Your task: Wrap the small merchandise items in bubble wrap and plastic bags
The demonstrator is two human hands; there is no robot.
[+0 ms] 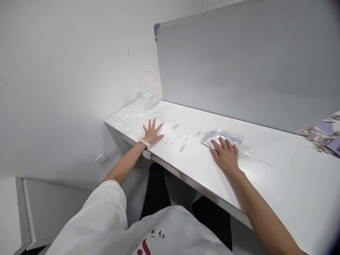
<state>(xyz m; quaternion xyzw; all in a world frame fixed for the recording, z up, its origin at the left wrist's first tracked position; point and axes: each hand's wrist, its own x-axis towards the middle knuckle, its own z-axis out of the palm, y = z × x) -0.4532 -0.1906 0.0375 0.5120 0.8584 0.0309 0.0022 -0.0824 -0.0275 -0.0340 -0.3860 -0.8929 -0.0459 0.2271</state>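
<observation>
head view: two hands flat (fingers spread): left hand [152, 131] on desk [278, 177], right hand [225, 154] on one clear bag [225, 137].

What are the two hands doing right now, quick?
Left hand: open, fingers spread, flat on the white desk.
Right hand: open, palm down, pressing on a clear plastic bag.

The right hand [225, 156] covers the near part of the clear plastic packet [225, 140], so the packet's contents cannot be identified. The stack of packets [325, 136] at the right is cut off by the picture's edge and blurred. The small scraps [183, 141] on the desk are too small to identify.
</observation>
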